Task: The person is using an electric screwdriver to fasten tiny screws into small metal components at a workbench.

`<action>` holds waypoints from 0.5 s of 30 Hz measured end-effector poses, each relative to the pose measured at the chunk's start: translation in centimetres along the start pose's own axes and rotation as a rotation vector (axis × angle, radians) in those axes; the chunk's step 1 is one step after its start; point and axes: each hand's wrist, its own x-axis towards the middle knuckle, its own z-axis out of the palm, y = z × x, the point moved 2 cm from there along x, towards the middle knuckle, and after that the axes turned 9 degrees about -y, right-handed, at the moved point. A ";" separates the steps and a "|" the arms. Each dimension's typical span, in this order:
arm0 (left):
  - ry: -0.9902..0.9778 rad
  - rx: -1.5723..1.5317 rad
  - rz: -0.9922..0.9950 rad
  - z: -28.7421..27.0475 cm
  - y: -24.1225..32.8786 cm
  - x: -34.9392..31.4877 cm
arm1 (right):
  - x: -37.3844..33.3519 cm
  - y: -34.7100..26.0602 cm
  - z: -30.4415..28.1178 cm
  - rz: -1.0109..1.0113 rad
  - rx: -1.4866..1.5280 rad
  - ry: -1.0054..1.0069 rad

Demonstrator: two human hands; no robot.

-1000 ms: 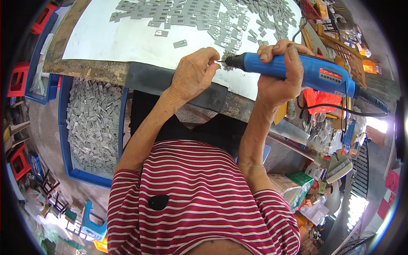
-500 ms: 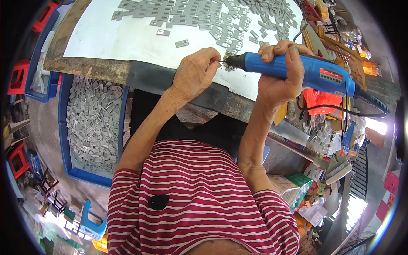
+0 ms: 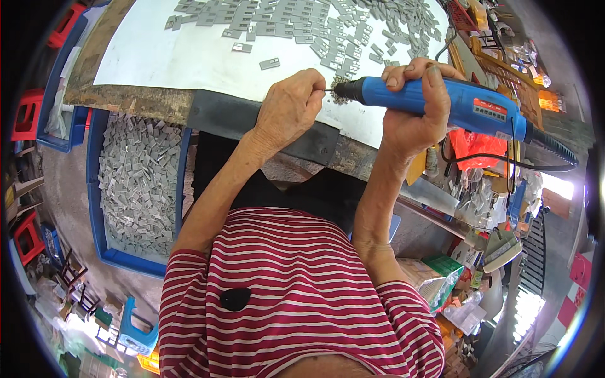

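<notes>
Smooth, glossy plastic clads the tool (image 3: pixel 466 106); a matt, papery sheet (image 3: pixel 176 60) covers a rough wooden table (image 3: pixel 129 102). Grey pieces (image 3: pixel 271 29) show a matt finish, tiny bits (image 3: pixel 340 82) a metallic glint, the tray (image 3: pixel 129 261) smooth plastic, the shirt (image 3: pixel 309 277) cloth.

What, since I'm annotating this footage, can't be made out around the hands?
All in the head view:
What the left hand holds, if anything: hidden by that hand.
Where the thin rod ends: lost at that hand.
Any switch on the blue power tool where the right hand covers it.
The small heap: grains too small to identify.
The farthest gray pieces: cut off by the top edge.
</notes>
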 end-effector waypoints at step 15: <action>0.010 0.060 0.027 -0.1 -0.2 -0.1 | -0.2 0.1 -0.7 0.053 -0.099 -0.095</action>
